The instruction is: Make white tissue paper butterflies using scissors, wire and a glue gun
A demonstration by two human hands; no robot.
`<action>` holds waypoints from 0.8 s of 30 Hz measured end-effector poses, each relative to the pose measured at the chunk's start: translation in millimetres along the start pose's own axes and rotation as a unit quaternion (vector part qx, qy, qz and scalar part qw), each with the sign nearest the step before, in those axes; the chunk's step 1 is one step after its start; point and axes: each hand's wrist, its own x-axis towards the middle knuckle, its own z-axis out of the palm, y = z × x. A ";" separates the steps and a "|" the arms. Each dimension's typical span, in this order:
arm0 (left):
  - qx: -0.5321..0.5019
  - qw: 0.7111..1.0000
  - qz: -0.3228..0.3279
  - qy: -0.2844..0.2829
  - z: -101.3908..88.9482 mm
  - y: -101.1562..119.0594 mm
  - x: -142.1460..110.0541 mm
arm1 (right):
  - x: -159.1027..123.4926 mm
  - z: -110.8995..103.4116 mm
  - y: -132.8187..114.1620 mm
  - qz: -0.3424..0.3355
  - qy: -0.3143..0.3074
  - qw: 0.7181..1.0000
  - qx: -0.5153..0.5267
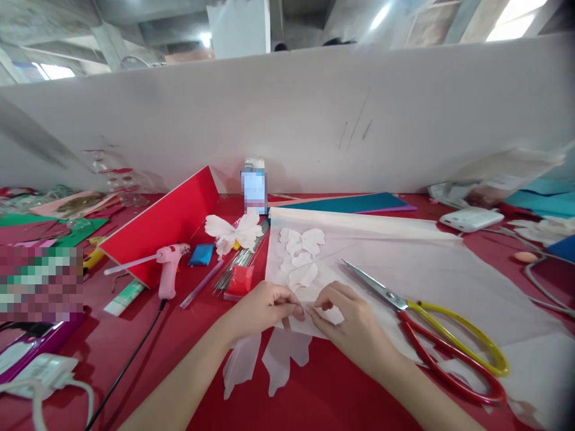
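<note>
My left hand [274, 305] and my right hand [348, 317] meet over the near edge of a white sheet [377, 239], fingertips almost touching. Both are closed in a pinch; whatever lies between the fingers is too small or hidden to make out. Just beyond them, white petal-shaped cutouts [303, 242] rest on the sheet. Below my left hand, more pale cutouts [285, 359] lie on the red table [332, 395]. Large scissors [398, 302] with one yellow and one red handle lie partly open to the right of my right hand.
Left of my hands are a pink glue gun [168, 269], a blue packet [202, 255], a red packet [241, 279], thin wires [242, 257] and a white paper butterfly [234, 233]. A phone [254, 188] leans near the white partition [287, 120]. A white charger [471, 219] sits right.
</note>
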 end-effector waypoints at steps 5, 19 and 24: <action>0.016 1.000 0.002 0.004 2.8 -1.5 0.9 | 1.1 -1.0 1.7 0.022 0.024 0.999 -0.016; 0.029 0.999 0.007 -0.014 -3.0 1.4 -0.8 | 2.8 -3.2 3.5 -0.161 -0.007 0.982 -0.097; 0.046 0.999 0.014 -0.005 -0.3 1.6 -1.2 | 2.0 1.1 0.8 -0.080 0.004 0.995 -0.053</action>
